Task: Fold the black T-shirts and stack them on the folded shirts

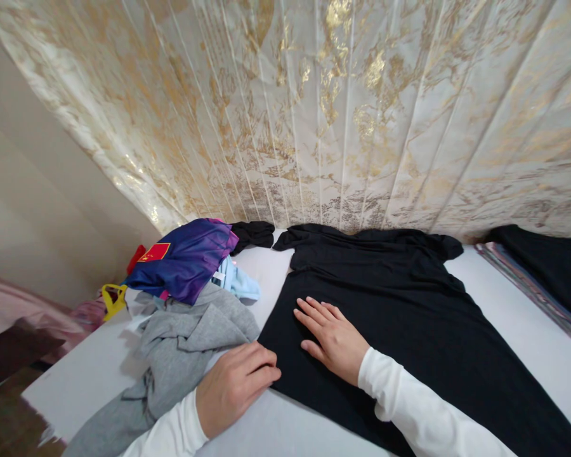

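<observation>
Head view shows a black garment (409,317) spread flat across a white desk (518,330), its neck and sleeves toward twelve o'clock against a curtain (314,108), its hem running off toward five o'clock; the right hand (333,336) lies on it palm down, fingers straight and slightly spread, pressed onto the cloth near its left edge; it pinches nothing. At eight o'clock from that hand, the left hand (235,384) sits just off the garment's lower left edge, fingers curled under into a loose fist, knuckles up, with its fingertips at the black edge; whether it grips any cloth I cannot tell. Both arms wear white sleeves (419,406).

Just beside the left hand, at ten o'clock, a grey garment (181,355) lies crumpled, trailing down toward seven o'clock; above it a purple-blue garment (185,257) with a red patch (155,252) is heaped, a pale blue cloth (238,282) poking out beneath it; a small black piece (254,233) rests at its upper right, near the black garment's sleeve. At nine o'clock, a yellow hanger (113,298) lies at the desk's left rim. At three o'clock, well apart from the hands, a stack of folded cloth (542,279) with a black top layer sits on the desk's far right; the curtain, white with gold pattern, hangs behind everything.
</observation>
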`<state>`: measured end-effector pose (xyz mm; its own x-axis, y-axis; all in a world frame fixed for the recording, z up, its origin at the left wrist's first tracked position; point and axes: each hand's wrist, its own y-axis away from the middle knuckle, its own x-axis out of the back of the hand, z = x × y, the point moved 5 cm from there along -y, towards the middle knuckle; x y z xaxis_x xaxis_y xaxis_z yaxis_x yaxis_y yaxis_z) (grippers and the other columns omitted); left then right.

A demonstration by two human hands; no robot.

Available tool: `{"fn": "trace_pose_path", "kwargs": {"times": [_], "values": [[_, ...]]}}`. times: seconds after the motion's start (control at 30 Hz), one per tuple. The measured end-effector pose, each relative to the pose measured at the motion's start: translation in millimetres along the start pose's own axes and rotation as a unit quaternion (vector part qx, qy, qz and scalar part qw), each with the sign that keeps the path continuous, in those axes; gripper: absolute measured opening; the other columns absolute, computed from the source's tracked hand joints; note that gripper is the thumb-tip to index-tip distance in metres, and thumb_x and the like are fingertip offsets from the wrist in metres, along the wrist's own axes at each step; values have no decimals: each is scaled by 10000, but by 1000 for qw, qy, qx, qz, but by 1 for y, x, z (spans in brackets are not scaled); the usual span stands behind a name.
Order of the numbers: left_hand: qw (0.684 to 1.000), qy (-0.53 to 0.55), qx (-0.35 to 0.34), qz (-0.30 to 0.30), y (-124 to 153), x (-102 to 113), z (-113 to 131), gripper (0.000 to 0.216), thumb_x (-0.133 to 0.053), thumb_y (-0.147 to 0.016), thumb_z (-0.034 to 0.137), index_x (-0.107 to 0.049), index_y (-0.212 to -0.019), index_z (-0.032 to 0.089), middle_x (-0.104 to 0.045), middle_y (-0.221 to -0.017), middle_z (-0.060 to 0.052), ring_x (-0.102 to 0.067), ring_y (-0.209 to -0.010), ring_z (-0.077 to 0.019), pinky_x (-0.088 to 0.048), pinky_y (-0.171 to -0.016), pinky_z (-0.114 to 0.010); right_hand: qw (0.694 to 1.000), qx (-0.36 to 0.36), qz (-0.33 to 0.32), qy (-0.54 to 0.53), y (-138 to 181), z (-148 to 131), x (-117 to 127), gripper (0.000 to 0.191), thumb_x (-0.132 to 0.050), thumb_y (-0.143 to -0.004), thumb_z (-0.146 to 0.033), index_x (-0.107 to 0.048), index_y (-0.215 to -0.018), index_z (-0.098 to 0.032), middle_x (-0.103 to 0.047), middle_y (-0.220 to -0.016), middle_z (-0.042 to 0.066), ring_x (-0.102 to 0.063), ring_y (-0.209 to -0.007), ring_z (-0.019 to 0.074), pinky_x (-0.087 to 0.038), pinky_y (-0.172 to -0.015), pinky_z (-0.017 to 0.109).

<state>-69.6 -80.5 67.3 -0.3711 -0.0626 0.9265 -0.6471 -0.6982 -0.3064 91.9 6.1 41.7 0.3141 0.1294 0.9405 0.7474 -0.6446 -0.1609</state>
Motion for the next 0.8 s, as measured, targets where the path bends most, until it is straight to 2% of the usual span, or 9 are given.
{"fn": "trace_pose_path", "kwargs": {"times": [0.1,0.2,0.3,0.4,0.5,0.57,0.7,0.73,0.8], "values": [[1000,-15,-6,-7,3,1,-2,239,-403,-978,291,-618,-1029,202,-601,-974,-52,-546,-847,-169,-454,-820,-328,1000,-22,7,13,-3,5,0,545,-449,-906,-373,-383,-1406,-167,-281,-1505,86,-245,-1384,250,-247,-1108,466],[999,-34,-21,-11,5,3,-2,320,-369,-982,379,-621,-1078,206,-599,-1014,-70,-557,-862,-183,-473,-783,-326,999,-47,13,18,-5,9,2,549,-452,-903,-380,-390,-1402,-157,-281,-1501,99,-252,-1381,262,-252,-1106,470],[998,-59,-18,-10,8,5,3,331,-344,-990,353,-598,-1151,215,-600,-1095,-73,-563,-952,-198,-473,-851,-346,999,-52,7,2,0,2,5,565,-464,-893,-367,-384,-1404,-138,-274,-1501,120,-240,-1385,266,-250,-1105,473],[998,-68,-8,-3,12,6,12,339,-348,-992,309,-528,-1262,208,-589,-1189,-69,-535,-1078,-193,-442,-948,-327,999,18,-17,-44,11,-21,5,584,-448,-896,-356,-327,-1433,-162,-235,-1519,86,-205,-1398,232,-230,-1117,445],[998,-65,-7,-4,18,5,20,376,-352,-989,339,-488,-1310,198,-595,-1202,-68,-528,-1109,-188,-442,-962,-299,988,96,-66,-98,16,-37,1,560,-432,-904,-376,-323,-1434,-231,-257,-1518,33,-225,-1393,199,-249,-1107,422],[998,-67,0,-8,20,3,20,378,-352,-987,348,-492,-1306,200,-595,-1207,-67,-525,-1117,-193,-441,-966,-302,986,104,-90,-100,9,-30,1,525,-435,-905,-371,-365,-1412,-254,-276,-1514,20,-233,-1390,203,-244,-1104,433],[998,-68,-6,-10,20,2,18,340,-370,-976,314,-520,-1260,203,-593,-1201,-72,-536,-1090,-206,-450,-951,-323,996,-11,-80,-29,-13,10,9,562,-467,-888,-360,-371,-1414,-186,-251,-1517,97,-196,-1397,274,-214,-1100,501],[998,-62,-12,-7,19,2,18,326,-371,-970,291,-533,-1238,201,-601,-1175,-77,-551,-1057,-207,-466,-922,-320,997,-21,-77,-22,-15,16,11,575,-471,-885,-381,-368,-1415,-182,-254,-1514,105,-198,-1395,282,-218,-1096,511],[999,-40,-14,3,14,4,19,294,-365,-953,230,-570,-1160,194,-623,-1076,-78,-582,-949,-196,-498,-833,-300,997,5,-74,-24,-11,21,14,581,-476,-881,-427,-376,-1411,-211,-261,-1514,85,-207,-1394,275,-225,-1095,513]]}}
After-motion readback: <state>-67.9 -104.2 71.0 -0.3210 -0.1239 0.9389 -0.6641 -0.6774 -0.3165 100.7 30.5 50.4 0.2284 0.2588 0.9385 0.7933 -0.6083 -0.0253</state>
